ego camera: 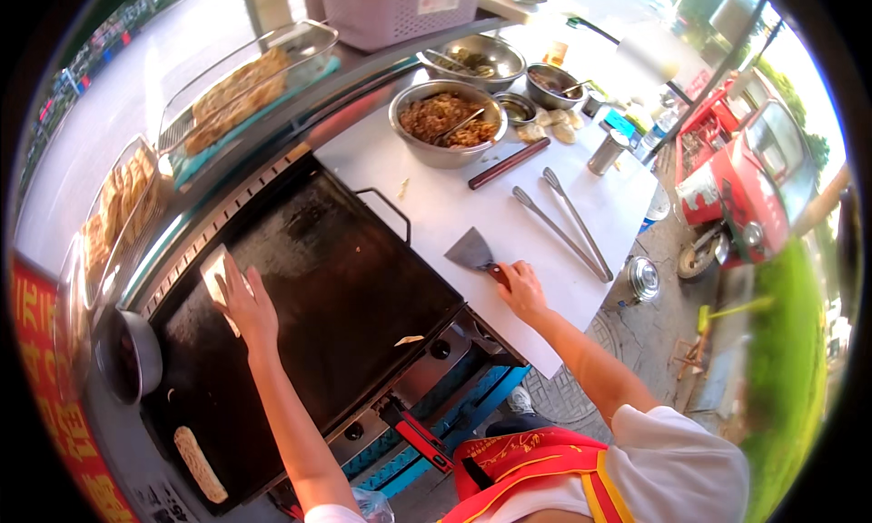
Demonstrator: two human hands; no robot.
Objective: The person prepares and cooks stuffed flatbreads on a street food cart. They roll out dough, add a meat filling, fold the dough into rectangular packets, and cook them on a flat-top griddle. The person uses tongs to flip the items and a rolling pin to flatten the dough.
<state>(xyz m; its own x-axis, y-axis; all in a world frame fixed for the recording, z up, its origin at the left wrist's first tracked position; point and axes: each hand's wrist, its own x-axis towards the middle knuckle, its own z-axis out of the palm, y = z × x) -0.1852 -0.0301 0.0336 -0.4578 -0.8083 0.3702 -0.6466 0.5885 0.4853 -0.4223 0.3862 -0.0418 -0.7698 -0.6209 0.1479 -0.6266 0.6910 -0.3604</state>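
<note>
My left hand point(251, 312) is over the far left part of a black flat griddle point(354, 271), fingers spread. Under its fingers lies a pale, flat strip of dough point(215, 277), partly hidden by the hand. My right hand point(523, 291) grips the wooden handle of a metal scraper point(471, 250), whose wide blade is over the white worktop point(436, 209) beside the griddle. A browned long flatbread point(199, 464) lies at the griddle's near left corner. One small pale scrap point(409, 341) sits by the front edge.
Metal tongs point(565, 230), a rolling pin point(509, 163) and a shaker can point(608, 153) lie or stand on the worktop. Behind are bowls of filling point(446, 121). Wire baskets of flatbreads point(238, 93) line the far ledge. A griddle handle point(390, 206) juts over the worktop.
</note>
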